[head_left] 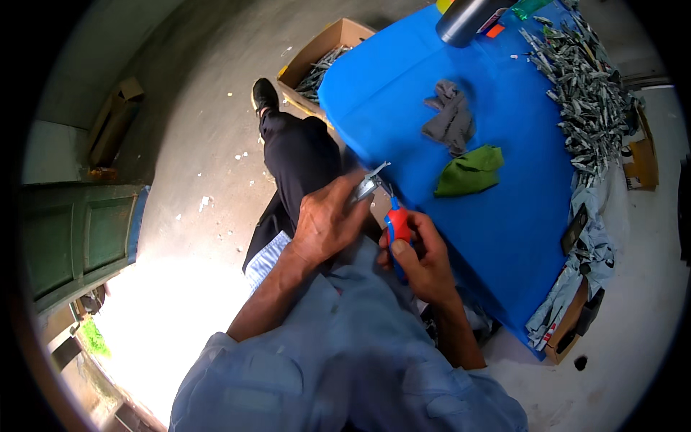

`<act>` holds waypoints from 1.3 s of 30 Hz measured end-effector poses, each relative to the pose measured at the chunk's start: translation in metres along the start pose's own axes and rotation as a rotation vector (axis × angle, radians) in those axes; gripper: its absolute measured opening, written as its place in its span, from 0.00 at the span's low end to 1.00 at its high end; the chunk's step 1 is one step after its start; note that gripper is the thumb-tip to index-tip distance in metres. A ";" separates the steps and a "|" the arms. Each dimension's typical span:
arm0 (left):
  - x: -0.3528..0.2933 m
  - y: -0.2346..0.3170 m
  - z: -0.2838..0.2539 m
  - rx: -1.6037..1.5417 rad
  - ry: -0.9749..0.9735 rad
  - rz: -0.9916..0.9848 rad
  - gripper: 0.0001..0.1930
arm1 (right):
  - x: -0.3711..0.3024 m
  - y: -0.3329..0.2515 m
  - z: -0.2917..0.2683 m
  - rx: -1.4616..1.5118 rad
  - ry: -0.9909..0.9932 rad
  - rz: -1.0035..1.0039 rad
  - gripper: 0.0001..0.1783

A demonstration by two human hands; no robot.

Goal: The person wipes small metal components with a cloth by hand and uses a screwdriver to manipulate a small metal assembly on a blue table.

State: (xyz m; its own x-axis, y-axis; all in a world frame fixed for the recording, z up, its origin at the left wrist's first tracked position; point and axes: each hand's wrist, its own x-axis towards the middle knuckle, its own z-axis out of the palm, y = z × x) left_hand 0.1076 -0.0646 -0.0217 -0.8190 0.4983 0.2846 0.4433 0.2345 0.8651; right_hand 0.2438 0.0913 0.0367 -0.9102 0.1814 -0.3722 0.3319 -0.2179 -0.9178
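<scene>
Head view looks down on a seated person working at the near edge of a blue-covered counter (504,216). The left hand (327,219) is clenched around a small silvery metal piece (368,183), whose thin tip pokes out toward the counter edge. The right hand (425,259) grips a red-and-blue handled tool (397,229), thumb laid along the handle, its working end pointing up at the metal piece. The two hands sit close together just off the counter, above the person's lap.

Where tool and piece meet is hidden behind the fingers, so whether the tool is cutting, stripping or prying cannot be told. To do this step well, I judge the left hand should hold the piece steady and close to the tool's tip, with fingers kept clear of the working end, while the right hand applies short, controlled pressure.

On the counter lie a grey cloth (450,119) and a green cloth (471,171), with a heap of similar silvery pieces (586,90) along the far side. A cardboard box (324,54) on the floor holds more.
</scene>
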 end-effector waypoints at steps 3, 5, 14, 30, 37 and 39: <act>-0.017 -0.004 -0.021 0.062 -0.089 -0.055 0.17 | -0.001 0.017 0.012 0.045 -0.046 0.046 0.23; -0.028 -0.003 -0.033 0.063 -0.137 -0.139 0.17 | -0.003 0.027 0.020 0.062 -0.072 0.088 0.22; -0.053 -0.013 -0.033 0.045 -0.173 -0.148 0.18 | 0.000 0.058 0.036 0.034 -0.101 0.069 0.19; -0.055 -0.018 -0.028 0.054 -0.144 -0.164 0.18 | 0.001 0.061 0.036 0.037 -0.115 0.090 0.19; -0.054 -0.020 -0.027 0.061 -0.128 -0.074 0.17 | 0.005 0.063 0.031 0.115 -0.124 0.222 0.20; -0.056 -0.022 -0.025 0.049 -0.113 -0.088 0.16 | 0.006 0.065 0.028 0.176 -0.135 0.257 0.21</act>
State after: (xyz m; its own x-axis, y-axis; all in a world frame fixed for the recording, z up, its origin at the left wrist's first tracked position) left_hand 0.1349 -0.1186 -0.0470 -0.8102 0.5645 0.1578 0.3915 0.3209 0.8624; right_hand 0.2525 0.0511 -0.0212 -0.8307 -0.0267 -0.5561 0.5178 -0.4041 -0.7541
